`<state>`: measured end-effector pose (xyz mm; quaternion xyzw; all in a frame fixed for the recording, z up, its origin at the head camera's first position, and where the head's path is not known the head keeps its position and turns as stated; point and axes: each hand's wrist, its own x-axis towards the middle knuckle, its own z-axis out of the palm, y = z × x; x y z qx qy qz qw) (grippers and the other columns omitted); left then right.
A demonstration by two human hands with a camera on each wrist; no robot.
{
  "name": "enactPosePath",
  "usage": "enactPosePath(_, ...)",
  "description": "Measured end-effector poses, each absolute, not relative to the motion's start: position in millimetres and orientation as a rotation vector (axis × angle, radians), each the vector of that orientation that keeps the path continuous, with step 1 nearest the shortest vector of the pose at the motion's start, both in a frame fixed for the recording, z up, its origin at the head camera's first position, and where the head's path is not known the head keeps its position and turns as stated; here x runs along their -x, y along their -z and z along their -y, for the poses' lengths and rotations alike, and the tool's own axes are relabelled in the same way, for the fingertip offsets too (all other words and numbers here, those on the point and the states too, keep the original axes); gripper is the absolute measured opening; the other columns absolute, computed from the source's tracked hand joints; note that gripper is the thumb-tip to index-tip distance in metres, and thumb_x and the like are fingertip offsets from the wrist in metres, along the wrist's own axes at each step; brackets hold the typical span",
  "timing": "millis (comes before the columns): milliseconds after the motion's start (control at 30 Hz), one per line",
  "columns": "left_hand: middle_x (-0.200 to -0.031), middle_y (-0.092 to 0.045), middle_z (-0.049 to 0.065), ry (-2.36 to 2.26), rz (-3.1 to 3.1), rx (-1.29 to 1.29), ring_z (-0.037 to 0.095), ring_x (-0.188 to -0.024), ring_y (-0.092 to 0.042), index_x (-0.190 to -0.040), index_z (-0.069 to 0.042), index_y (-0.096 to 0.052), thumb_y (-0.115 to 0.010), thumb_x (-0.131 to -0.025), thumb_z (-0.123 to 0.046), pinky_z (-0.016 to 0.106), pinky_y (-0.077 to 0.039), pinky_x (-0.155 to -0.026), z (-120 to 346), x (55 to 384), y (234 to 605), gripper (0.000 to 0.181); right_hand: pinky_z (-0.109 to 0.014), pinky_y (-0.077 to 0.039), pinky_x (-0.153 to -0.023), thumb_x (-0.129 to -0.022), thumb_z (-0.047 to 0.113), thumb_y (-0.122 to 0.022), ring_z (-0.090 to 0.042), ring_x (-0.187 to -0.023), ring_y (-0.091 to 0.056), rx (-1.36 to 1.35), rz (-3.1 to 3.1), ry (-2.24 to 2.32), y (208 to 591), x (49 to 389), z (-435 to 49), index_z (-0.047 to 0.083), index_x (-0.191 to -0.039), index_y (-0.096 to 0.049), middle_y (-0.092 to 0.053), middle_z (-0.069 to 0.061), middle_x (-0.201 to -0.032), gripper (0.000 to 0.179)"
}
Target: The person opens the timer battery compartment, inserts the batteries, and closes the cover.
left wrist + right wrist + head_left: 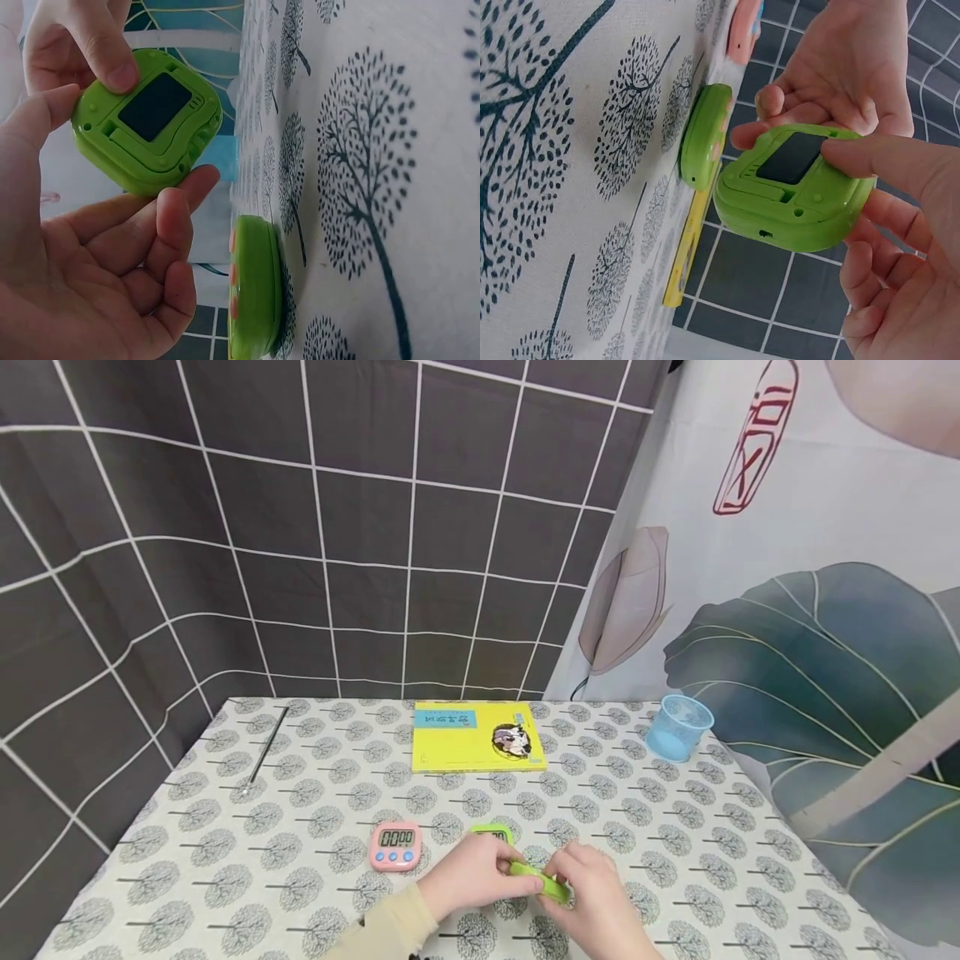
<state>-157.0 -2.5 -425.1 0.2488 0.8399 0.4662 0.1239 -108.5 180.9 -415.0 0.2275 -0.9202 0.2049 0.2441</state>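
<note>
Both hands hold a green digital timer [552, 887] above the table, its back side with a dark rectangular patch showing in the wrist views. My left hand [474, 875] grips it by the edge, thumb on one side and fingers on the other. With the thumb on the back and fingers beneath, my right hand [597, 895] pinches the opposite end of the timer [795, 187]. A second green timer [255, 289] lies on the table just beyond the hands, partly hidden by the left one in the head view. Left of it, a pink timer [395, 846] reads 00:00.
A yellow book [465, 750] lies at the table's back edge. At the back right stands a translucent blue cup [678, 727], and a thin dark rod [267, 747] lies at the back left. A tree-patterned cloth [300, 827] covers the table.
</note>
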Motion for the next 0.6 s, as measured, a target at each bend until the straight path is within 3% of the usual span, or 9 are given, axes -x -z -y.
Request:
enactPosePath(233,-0.07,-0.057,-0.015,-1.336,-2.451,-0.762,0.0,-0.06,-0.05,-0.093,-0.013,-0.075,-0.075,-0.074,-0.046,0.018,-0.045,-0.053,1.0,156.2,427.1,0.038,-0.028,-0.039,-0.071,-0.05,0.017,-0.088,0.006,-0.072,-0.039,-0.673,2.516,-0.494,414.3,106.4,-182.0,0.03,-0.073,-0.053,-0.039,0.026,-0.074,0.044)
enactPosePath(600,-0.071,-0.058,-0.017,-1.353,-2.425,-0.839,-0.002,-0.061,-0.048,-0.1,-0.013,-0.073,-0.076,-0.074,-0.042,0.016,-0.044,-0.054,2.2,156.1,427.3,0.038,-0.02,-0.043,-0.061,-0.064,0.023,-0.084,0.0,-0.072,-0.048,-0.879,2.541,-0.975,415.2,115.9,-198.3,0.023,-0.093,-0.062,-0.056,0.017,-0.082,0.037)
